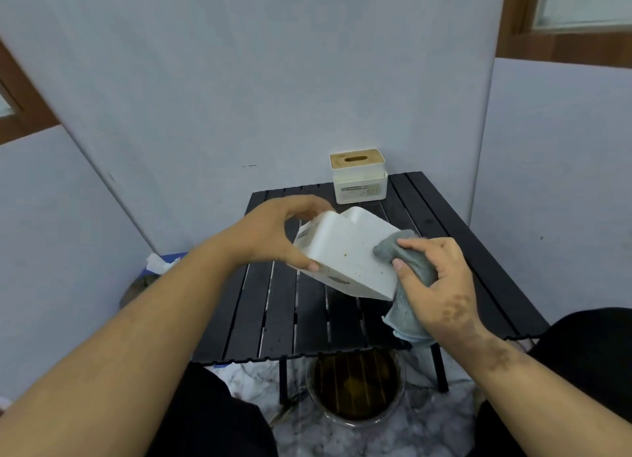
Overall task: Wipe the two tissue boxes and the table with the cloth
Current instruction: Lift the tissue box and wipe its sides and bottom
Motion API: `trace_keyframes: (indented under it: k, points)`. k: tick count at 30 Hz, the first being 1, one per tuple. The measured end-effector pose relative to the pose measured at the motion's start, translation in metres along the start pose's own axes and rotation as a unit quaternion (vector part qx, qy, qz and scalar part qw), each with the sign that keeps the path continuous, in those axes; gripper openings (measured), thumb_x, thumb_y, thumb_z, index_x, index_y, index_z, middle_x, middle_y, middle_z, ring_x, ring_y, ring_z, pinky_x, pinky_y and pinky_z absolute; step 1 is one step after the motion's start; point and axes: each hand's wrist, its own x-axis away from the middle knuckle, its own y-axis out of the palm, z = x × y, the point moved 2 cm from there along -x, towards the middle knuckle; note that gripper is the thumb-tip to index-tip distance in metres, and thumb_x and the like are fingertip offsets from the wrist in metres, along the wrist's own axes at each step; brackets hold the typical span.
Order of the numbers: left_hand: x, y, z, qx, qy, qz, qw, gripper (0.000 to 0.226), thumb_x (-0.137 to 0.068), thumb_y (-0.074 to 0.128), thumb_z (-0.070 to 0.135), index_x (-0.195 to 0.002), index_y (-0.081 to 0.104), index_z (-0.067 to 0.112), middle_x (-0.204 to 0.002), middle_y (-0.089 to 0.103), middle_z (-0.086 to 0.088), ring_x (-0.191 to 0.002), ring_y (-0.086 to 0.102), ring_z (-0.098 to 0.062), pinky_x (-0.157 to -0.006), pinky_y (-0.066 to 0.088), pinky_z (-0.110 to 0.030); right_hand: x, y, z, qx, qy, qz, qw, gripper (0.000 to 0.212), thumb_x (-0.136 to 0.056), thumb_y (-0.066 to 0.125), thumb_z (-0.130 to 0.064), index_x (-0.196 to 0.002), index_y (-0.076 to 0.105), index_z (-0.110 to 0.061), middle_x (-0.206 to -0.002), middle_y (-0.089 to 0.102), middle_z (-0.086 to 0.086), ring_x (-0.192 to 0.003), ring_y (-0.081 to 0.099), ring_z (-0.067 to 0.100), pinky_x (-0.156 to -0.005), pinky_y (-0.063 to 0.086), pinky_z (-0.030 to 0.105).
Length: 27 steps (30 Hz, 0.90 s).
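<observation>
Head view, and the left hand grips the tilted white tissue box, lifted above the black tabletop; brown specks dot its upturned face; right of the box, the right hand pinches the grey cloth against that face; best to sweep firmly across the specks, box held steady; behind the held box, the second tissue box waits.
</observation>
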Motion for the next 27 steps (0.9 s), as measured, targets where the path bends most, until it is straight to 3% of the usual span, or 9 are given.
trace_keyframes:
  k: [5,9,12,15,19,22,25,27]
  points:
    - [0.030,0.021,-0.018,0.057,-0.057,0.115,0.990,0.081,-0.052,0.098,0.038,-0.124,0.062,0.046,-0.124,0.068,0.019,-0.121,0.062,-0.007,-0.107,0.051,-0.046,0.003,0.032,-0.023,0.081,-0.082,-0.024,0.993,0.022,-0.087,0.070,-0.021,-0.108,0.072,-0.030,-0.108,0.051,-0.012,-0.101,0.047,0.012,-0.088,0.040,0.016]
    - [0.047,0.040,-0.024,0.078,-0.071,0.181,0.978,0.078,-0.050,0.095,0.047,-0.121,0.061,0.046,-0.118,0.068,0.021,-0.112,0.064,-0.006,-0.100,0.055,-0.044,0.008,0.064,-0.045,0.065,-0.169,-0.090,0.979,0.026,-0.086,0.069,-0.022,-0.112,0.073,-0.027,-0.109,0.053,-0.007,-0.098,0.045,0.012,-0.089,0.037,0.010]
    - [0.057,0.047,-0.030,0.085,-0.092,0.210,0.970,0.078,-0.052,0.098,0.046,-0.119,0.058,0.051,-0.115,0.065,0.028,-0.112,0.061,0.001,-0.100,0.053,-0.035,-0.005,0.053,-0.022,0.060,-0.119,-0.047,0.990,0.025,-0.089,0.070,-0.020,-0.113,0.072,-0.026,-0.109,0.052,-0.005,-0.103,0.051,0.018,-0.096,0.044,0.027]
    - [0.063,0.055,-0.037,0.101,-0.108,0.241,0.959,0.075,-0.057,0.099,0.040,-0.118,0.058,0.052,-0.113,0.065,0.026,-0.111,0.060,0.001,-0.099,0.052,-0.032,-0.019,0.040,-0.003,0.072,-0.063,-0.003,0.995,0.023,-0.090,0.069,-0.021,-0.114,0.071,-0.022,-0.107,0.051,-0.004,-0.102,0.054,0.020,-0.092,0.050,0.044]
    - [0.061,0.065,-0.034,0.119,-0.108,0.251,0.955,0.071,-0.051,0.092,0.053,-0.113,0.057,0.052,-0.107,0.066,0.024,-0.105,0.061,0.002,-0.092,0.053,-0.028,0.008,0.073,-0.032,0.093,-0.145,-0.065,0.983,0.022,-0.087,0.066,-0.024,-0.109,0.072,-0.025,-0.106,0.053,-0.004,-0.096,0.048,0.020,-0.087,0.043,0.022]
    - [0.059,0.072,-0.033,0.133,-0.109,0.246,0.954,0.068,-0.050,0.087,0.051,-0.112,0.058,0.050,-0.107,0.067,0.023,-0.102,0.062,0.001,-0.088,0.053,-0.029,0.022,0.086,-0.040,0.058,-0.166,-0.117,0.978,0.023,-0.088,0.065,-0.025,-0.110,0.073,-0.022,-0.105,0.054,-0.001,-0.094,0.053,0.021,-0.085,0.045,0.023]
    - [0.061,0.074,-0.035,0.127,-0.125,0.255,0.951,0.069,-0.055,0.096,0.046,-0.112,0.057,0.052,-0.109,0.066,0.026,-0.105,0.060,0.003,-0.084,0.046,-0.021,-0.003,0.063,-0.018,0.062,-0.115,-0.040,0.991,0.020,-0.090,0.068,-0.017,-0.110,0.073,-0.017,-0.104,0.052,0.000,-0.097,0.056,0.013,-0.087,0.047,0.023]
    - [0.062,0.076,-0.035,0.126,-0.129,0.264,0.948,0.069,-0.057,0.097,0.045,-0.113,0.057,0.052,-0.110,0.065,0.026,-0.106,0.059,0.003,-0.083,0.045,-0.018,-0.018,0.044,-0.006,0.073,-0.069,-0.001,0.995,0.021,-0.089,0.071,-0.013,-0.110,0.072,-0.015,-0.105,0.050,-0.002,-0.100,0.053,0.000,-0.090,0.045,0.014]
